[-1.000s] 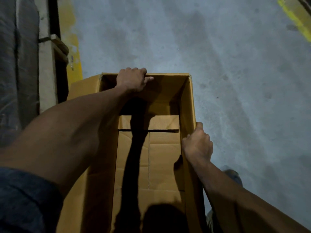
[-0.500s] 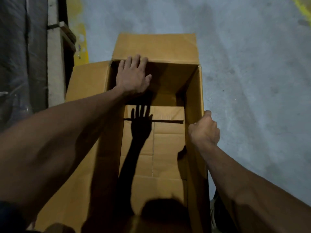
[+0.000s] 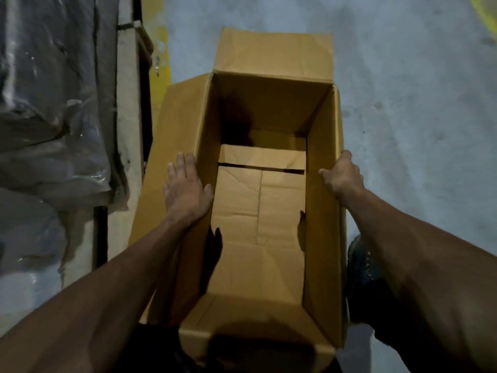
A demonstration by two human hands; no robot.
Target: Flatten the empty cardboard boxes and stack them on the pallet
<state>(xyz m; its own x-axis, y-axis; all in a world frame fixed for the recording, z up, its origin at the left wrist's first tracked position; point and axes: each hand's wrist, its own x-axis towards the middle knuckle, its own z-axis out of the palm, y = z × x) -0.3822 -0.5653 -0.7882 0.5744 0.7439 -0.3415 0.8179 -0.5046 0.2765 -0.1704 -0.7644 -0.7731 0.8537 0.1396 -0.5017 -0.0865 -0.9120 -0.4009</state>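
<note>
While the left hand (image 3: 185,192) presses spread fingers on the side flap (image 3: 169,162), the cardboard box (image 3: 263,211) stands open on the floor, unflattened; the right hand (image 3: 343,176) grips its right wall, fingers curled.

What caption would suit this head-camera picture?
Left hand flat on an open cardboard box's side flap, right hand gripping its opposite wall.

Right hand's (image 3: 343,175) fingers disappearing behind the right wall of the open brown cardboard box (image 3: 269,109), both forearms running off the lower edge, dark shoe (image 3: 361,265) partly hiding behind box and arm, grey plastic-wrapped load (image 3: 51,103) being cropped at left.
</note>
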